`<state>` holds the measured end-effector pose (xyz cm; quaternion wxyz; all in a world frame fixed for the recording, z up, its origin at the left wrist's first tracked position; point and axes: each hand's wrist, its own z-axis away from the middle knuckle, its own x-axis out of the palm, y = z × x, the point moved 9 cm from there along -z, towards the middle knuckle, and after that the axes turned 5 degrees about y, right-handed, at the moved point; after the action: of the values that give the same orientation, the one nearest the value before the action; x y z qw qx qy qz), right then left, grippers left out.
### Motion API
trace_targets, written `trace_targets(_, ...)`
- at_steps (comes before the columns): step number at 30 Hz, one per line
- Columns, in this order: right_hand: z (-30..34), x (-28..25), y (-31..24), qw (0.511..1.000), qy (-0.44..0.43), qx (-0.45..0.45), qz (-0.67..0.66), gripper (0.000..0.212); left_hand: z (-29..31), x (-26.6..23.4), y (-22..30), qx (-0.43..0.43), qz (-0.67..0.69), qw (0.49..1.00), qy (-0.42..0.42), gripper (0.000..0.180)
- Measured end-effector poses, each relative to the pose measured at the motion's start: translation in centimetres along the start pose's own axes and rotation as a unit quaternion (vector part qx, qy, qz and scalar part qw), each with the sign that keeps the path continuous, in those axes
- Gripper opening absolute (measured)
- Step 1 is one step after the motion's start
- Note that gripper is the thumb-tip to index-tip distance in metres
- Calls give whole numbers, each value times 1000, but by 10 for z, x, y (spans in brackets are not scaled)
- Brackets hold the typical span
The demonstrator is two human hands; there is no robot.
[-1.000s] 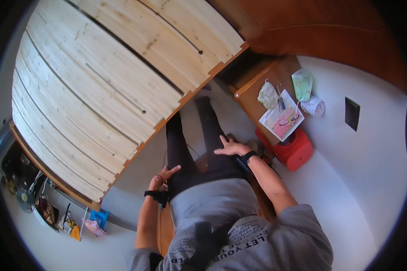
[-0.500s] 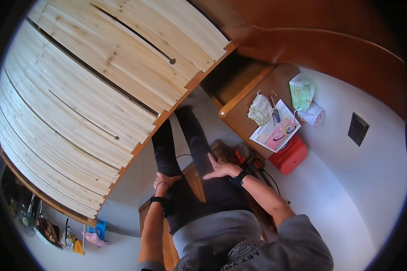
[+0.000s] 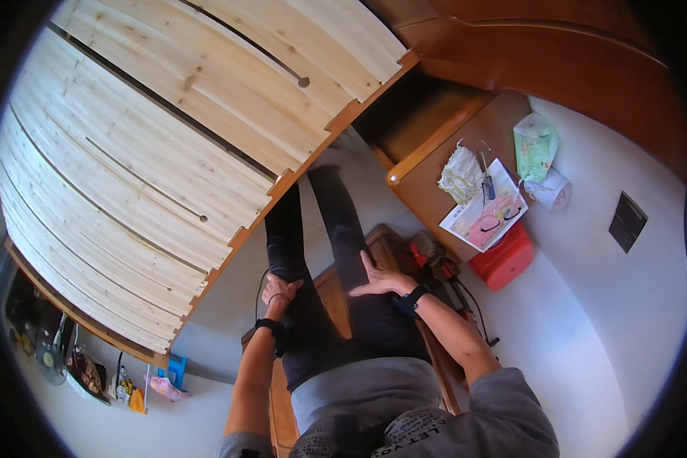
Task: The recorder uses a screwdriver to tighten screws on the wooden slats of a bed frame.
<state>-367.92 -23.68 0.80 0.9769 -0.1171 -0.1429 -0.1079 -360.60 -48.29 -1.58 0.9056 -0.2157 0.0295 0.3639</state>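
My left hand (image 3: pixel 281 290) rests against my left leg, clad in black trousers (image 3: pixel 286 252), near the knee. Its fingers are curled in, and nothing shows in them. On the other leg lies my right hand (image 3: pixel 383 282), fingers stretched out and thumb apart, holding nothing. Each wrist wears a black band. I am seated on a brown wooden seat (image 3: pixel 334 305), partly visible between my thighs. Just beyond my right hand, a red and dark power tool (image 3: pixel 433 259) with a black cord stands low down, partly hidden by my arm.
A slatted pale wood bed base (image 3: pixel 160 145) fills the left. At right, a brown bedside cabinet (image 3: pixel 412 175) carries a white cloth bundle (image 3: pixel 461 174), a printed sheet (image 3: pixel 481 217), glasses (image 3: pixel 500 219) and a green packet (image 3: pixel 534 145). A red plastic stool (image 3: pixel 504 258) stands beside it.
The view has shifted slightly, so the bed and cabinet sit a little further right and higher. My left hand's fingers have curled in more; my right hand stays spread on my leg.
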Motion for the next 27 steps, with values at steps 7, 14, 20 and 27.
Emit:
trace_targets(7,-12,1,27,997,66,-16,-23,109,-4,10,9,-16,-25,999,-24,77)
trace_targets(14,29,-39,5,972,205,-107,-50,66,-10,2,-3,1,0,1000,31,76)
trace_targets(20,106,-116,72,830,483,-67,-270,20,-13,4,-3,11,2,999,42,76)
trace_targets(27,183,-223,133,644,763,28,-48,18,-11,-4,-16,-8,11,999,41,75)
